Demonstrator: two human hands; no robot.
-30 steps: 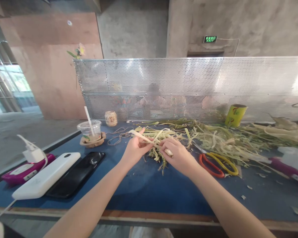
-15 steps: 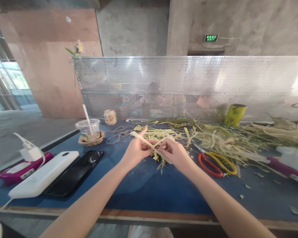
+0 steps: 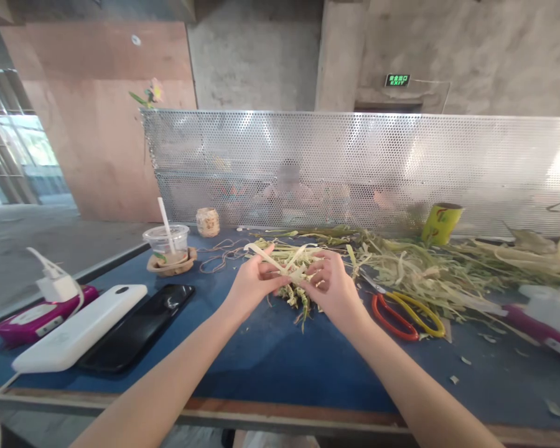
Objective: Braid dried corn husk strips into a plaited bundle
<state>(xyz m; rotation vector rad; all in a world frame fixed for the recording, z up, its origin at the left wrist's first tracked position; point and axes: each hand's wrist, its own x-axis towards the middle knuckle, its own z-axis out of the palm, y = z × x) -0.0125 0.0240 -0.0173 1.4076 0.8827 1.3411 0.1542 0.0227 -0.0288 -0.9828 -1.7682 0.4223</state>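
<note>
Two or more pale, flat plant strips cross between my hands in a V shape. My left hand pinches them near the crossing, and one long end sticks out past its thumb and forefinger to the upper left. On the other side my right hand has its fingers curled and its thumb at the crossing, touching the strips. Exactly how the right fingertips hold them is hard to see. Just below and behind both hands lies a bundle of greenish-yellow plant stalks.
Scissors with red and yellow handles lie right of my hands, before a heap of dry plant strips. A yellow can stands behind. To the left are a plastic cup, a black phone and a white power bank.
My right hand has turned and its fingers have risen and spread from the strips. The folded strip on the right now stands up more. My left hand keeps its place.
</note>
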